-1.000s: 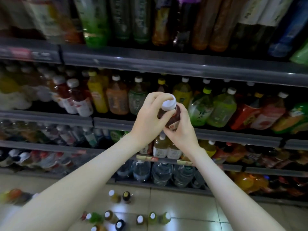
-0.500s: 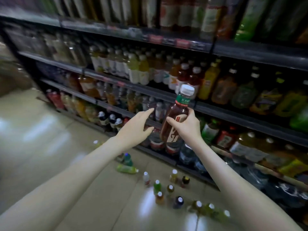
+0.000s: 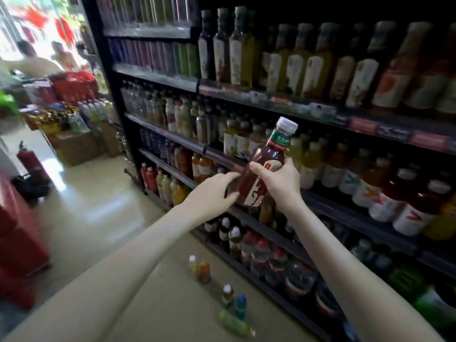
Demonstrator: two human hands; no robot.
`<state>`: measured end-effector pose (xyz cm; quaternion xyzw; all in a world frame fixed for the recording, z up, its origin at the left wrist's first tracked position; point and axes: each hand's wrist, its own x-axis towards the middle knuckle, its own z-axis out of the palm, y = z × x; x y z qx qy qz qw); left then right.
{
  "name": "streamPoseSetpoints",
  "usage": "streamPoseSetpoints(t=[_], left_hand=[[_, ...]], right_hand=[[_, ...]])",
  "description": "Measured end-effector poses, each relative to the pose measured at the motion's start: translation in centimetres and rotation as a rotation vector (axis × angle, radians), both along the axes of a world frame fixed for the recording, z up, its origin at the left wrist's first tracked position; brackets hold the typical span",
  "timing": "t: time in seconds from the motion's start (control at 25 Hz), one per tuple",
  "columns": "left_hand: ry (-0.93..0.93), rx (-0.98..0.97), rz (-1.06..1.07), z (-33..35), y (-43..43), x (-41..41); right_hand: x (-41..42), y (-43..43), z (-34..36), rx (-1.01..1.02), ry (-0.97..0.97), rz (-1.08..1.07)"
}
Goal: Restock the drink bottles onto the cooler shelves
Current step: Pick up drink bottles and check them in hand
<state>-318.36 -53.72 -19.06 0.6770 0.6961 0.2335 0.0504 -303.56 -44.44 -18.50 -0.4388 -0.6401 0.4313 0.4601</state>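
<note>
A dark brown tea bottle (image 3: 267,156) with a white cap and a green neck band leans to the right in front of the middle cooler shelf (image 3: 217,157). My right hand (image 3: 278,180) is wrapped around its label at mid-body. My left hand (image 3: 212,195) is spread, fingers apart, with its fingertips touching the bottle's lower left side. Rows of yellow, orange and red drink bottles (image 3: 385,186) fill the shelves behind.
Several loose bottles (image 3: 228,294) stand or lie on the tiled floor below my arms, beside the bottom shelf of water bottles (image 3: 276,262). Red crates (image 3: 17,233) stand at the left. A fire extinguisher (image 3: 30,160), cardboard boxes (image 3: 74,146) and people (image 3: 42,60) are farther back left.
My left hand has come off the bottle cap and now rests open against the lower body. The bottle has swung upright, then tilted. My view has turned left and up along the aisle.
</note>
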Motion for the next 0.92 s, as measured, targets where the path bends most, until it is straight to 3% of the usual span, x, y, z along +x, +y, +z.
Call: streamPoseSetpoints(t=[0.32, 0.6, 0.8, 0.92], left_hand=[[0.04, 0.146, -0.037, 5.6, 14.9, -17.1], [0.091, 0.53, -0.102, 7.7, 29.7, -23.7], [0.296, 0.693, -0.111, 10.0, 40.1, -24.4], [0.341, 0.75, -0.119, 10.5, 44.3, -24.8]], right_hand=[[-17.7, 14.3, 6.1, 0.15, 0.128, -0.07], [-20.2, 22.6, 9.7, 0.435, 0.316, -0.405], [-21.4, 27.3, 11.2, 0.569, 0.153, -0.629], [-22.9, 30.2, 13.0, 0.518, 0.015, -0.658]])
